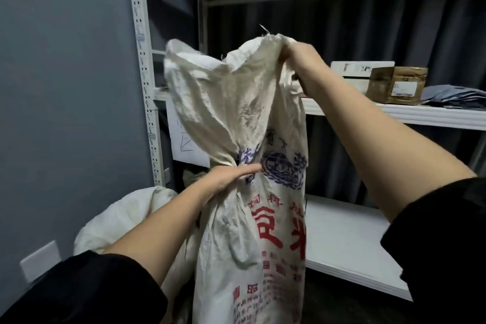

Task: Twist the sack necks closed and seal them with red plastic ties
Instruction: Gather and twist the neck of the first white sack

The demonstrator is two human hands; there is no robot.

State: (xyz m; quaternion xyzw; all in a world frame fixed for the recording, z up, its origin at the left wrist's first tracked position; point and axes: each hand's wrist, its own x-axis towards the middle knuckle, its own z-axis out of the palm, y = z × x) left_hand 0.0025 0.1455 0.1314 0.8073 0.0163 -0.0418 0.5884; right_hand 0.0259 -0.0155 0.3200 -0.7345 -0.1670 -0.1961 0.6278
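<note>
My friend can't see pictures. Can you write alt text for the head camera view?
A person's two hands hold up a white printed sack: the left hand grips its bunched neck, the right hand grips the top edge. Behind stand a metal shelf with a box, and another sack lower left.

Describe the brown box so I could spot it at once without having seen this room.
Look at the white metal shelves on the right. On the middle shelf, behind the raised right hand, sits a worn brown cardboard box with a white label, between a white box and flat grey bags. Nothing else there is brown.
</note>
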